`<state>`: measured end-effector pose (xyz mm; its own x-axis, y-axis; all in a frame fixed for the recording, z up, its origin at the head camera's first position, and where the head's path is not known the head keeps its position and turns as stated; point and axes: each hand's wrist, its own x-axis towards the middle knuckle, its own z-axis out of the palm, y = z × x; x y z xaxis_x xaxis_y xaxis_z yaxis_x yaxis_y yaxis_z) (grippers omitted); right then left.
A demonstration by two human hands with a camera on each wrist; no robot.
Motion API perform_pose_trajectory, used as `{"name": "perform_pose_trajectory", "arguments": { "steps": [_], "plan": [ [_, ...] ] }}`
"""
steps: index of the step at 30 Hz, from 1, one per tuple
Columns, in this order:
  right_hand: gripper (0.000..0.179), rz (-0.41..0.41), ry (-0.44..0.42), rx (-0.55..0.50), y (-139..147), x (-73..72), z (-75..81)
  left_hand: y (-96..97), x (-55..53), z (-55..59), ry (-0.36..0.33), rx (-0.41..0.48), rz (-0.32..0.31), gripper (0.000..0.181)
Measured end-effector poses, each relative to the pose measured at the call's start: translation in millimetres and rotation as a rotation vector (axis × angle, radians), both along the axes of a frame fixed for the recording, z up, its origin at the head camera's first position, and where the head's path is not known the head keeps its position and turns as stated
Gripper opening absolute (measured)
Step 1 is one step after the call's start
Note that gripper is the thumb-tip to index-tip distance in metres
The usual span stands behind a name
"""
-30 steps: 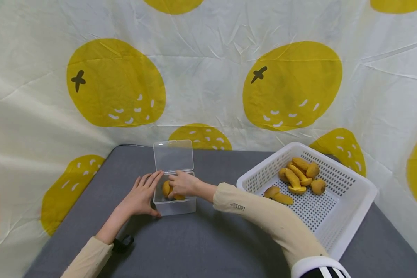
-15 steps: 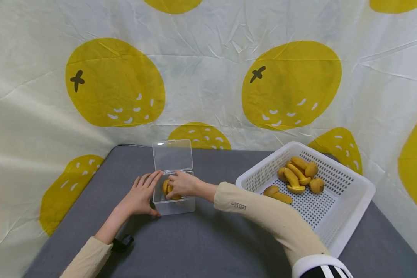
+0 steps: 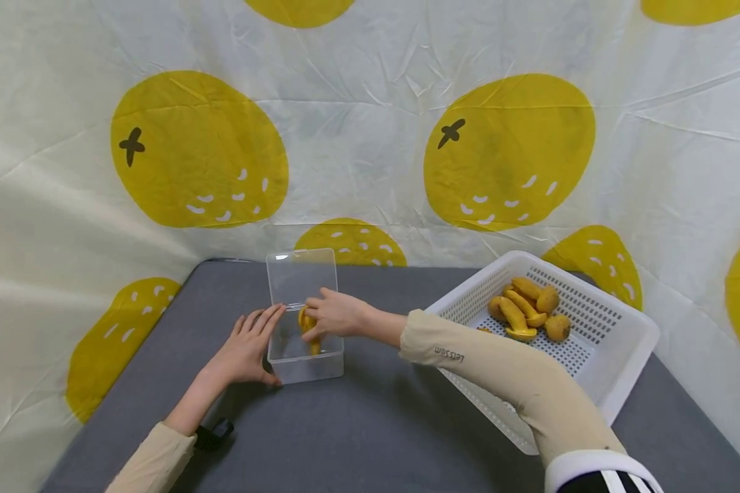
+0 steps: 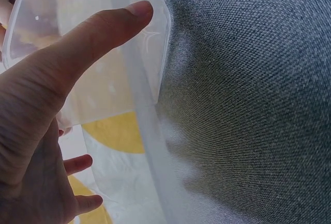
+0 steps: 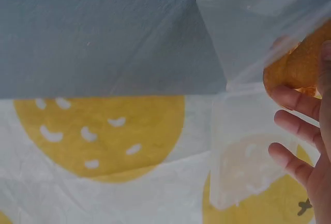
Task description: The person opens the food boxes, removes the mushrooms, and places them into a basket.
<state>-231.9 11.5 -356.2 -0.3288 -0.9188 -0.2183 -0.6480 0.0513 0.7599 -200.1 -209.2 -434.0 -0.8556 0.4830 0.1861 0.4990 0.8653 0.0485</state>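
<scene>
On the grey table stands a clear plastic box (image 3: 308, 370) with its hinged lid (image 3: 302, 274) tipped up behind it. My left hand (image 3: 247, 346) rests along the box's left side, fingers extended toward the back corner. Its thumb (image 4: 103, 30) lies against the box wall in the left wrist view. My right hand (image 3: 342, 315) pinches a yellow-brown mushroom (image 3: 307, 322) over the box's opening, stem toward the front. In the right wrist view the mushroom (image 5: 297, 71) sits between thumb and index finger, the other fingers spread apart from it.
A white perforated basket (image 3: 617, 349) stands on the right, holding several yellow-brown mushrooms (image 3: 518, 311). My right sleeve crosses its near-left side and hides part of it. A patterned cloth (image 3: 358, 157) hangs behind the table.
My right hand has shifted up and slightly right, bringing the mushroom round so its stem points toward the front. The left hand stays against the box.
</scene>
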Motion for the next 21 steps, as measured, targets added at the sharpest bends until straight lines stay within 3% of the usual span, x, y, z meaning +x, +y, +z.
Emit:
{"name": "perform_pose_trajectory", "arguments": {
  "steps": [6, 13, 21],
  "plan": [
    [0.042, 0.06, 0.062, -0.049, 23.0, 6.9, 17.8, 0.1, 0.3, -0.9, -0.004, 0.008, 0.002, 0.134],
    [0.042, 0.141, 0.079, -0.194, 63.7, 22.9, 37.7, -1.4, 0.0, -2.4, 0.01, 0.019, -0.01, 0.134],
    [0.054, 0.107, 0.032, -0.304, 129.9, 41.3, 41.6, -1.1, -0.1, -1.2, 0.015, 0.018, -0.014, 0.134]
  ]
}}
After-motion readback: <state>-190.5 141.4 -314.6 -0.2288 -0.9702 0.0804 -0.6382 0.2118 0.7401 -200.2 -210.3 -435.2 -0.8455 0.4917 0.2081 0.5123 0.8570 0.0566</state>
